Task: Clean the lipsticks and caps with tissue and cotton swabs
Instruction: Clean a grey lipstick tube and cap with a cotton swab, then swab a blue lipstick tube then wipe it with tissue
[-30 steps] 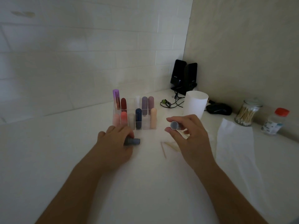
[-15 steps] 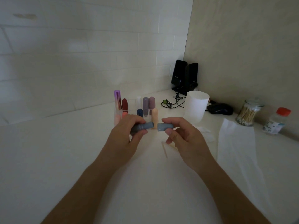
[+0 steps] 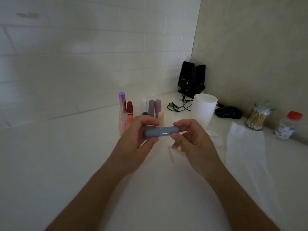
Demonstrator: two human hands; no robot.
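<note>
A grey-blue lipstick lies level between both hands above the white counter, its cap closed onto the body. My left hand grips the body end. My right hand pinches the cap end with thumb and fingers. Behind them a clear organiser holds several lipsticks upright, among them a purple tube and a dark red one. A used cotton swab lies on the counter under my right hand. A crumpled tissue sits just right of that hand.
A long white tissue sheet lies at right. A glass jar of cotton swabs, a red-capped bottle, a white cup, a black mouse and black speakers with cables line the back right wall.
My left hand lifted the lipstick body off the counter. Both hands came together and the cap in my right hand now sits closed on the body.
</note>
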